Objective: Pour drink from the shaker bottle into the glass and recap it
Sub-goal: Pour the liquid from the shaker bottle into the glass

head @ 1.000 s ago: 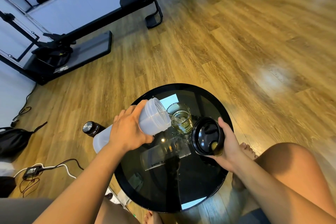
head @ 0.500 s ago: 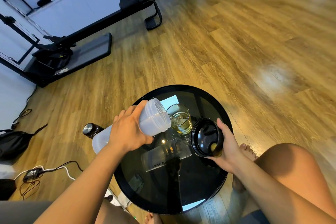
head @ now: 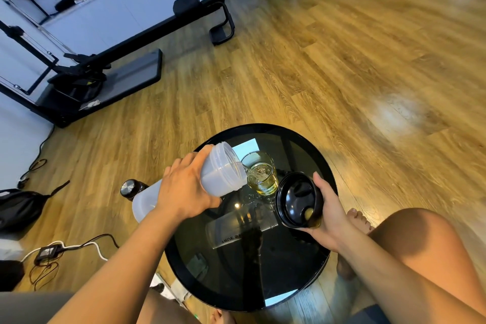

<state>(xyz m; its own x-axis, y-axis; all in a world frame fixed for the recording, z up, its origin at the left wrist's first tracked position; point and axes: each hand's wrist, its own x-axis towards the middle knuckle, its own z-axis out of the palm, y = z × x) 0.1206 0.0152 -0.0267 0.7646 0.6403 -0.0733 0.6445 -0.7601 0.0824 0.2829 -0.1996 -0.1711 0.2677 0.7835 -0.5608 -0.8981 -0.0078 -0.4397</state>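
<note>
My left hand (head: 184,189) grips a translucent white shaker bottle (head: 223,172), tipped nearly flat with its open mouth over a clear glass (head: 263,179). A thin stream of yellowish drink runs from the mouth into the glass, which is partly full and stands on the far half of the round black glass table (head: 310,265). Just right of the glass, my right hand (head: 331,214) holds the bottle's black cap (head: 297,200) above the table, its inside turned towards me. Droplets lie on the tabletop below the bottle mouth.
A dark flask with a steel top (head: 130,189) stands on the wooden floor left of the table. Cables and a power adapter (head: 48,251) lie at lower left, a black bag (head: 18,208) at far left. My bare knee (head: 420,239) is beside the table's right edge. A person stands far back.
The bottle has stayed tipped over the glass and the drink level in the glass has risen. The right hand with the cap has barely moved.
</note>
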